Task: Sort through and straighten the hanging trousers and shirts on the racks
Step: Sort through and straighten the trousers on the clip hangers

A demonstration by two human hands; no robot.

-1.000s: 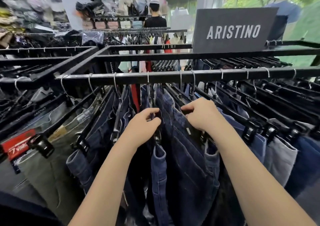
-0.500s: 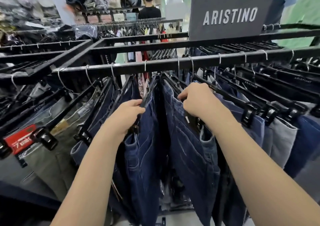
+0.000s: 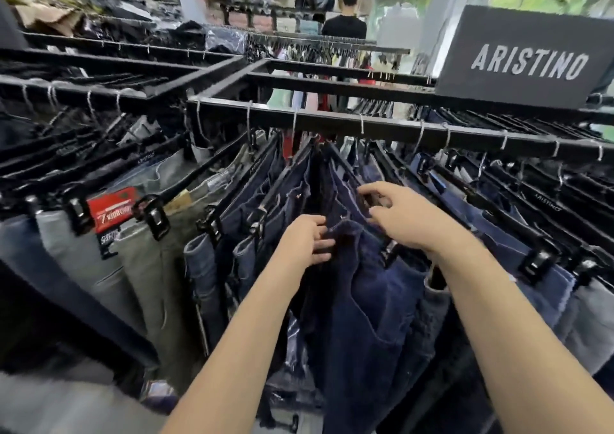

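Both hands have closed in on one pair since a moment ago. Now the left hand [image 3: 304,244] curls its fingers round the near waistband edge of the dark navy jeans [image 3: 362,300], which hang from the black rail [image 3: 332,123]. The right hand [image 3: 403,219] sits on the waistband's far side, thumb and forefinger parted; I cannot tell whether it grips.

I count two grips, left grip [image 3: 304,241] and right grip [image 3: 398,217], below-left of the ARISTINO sign [image 3: 528,64]. One sign. Left of it: one red tag [image 3: 113,209], one person [image 3: 345,25]. The trousers [image 3: 358,300] are too blurred to count.
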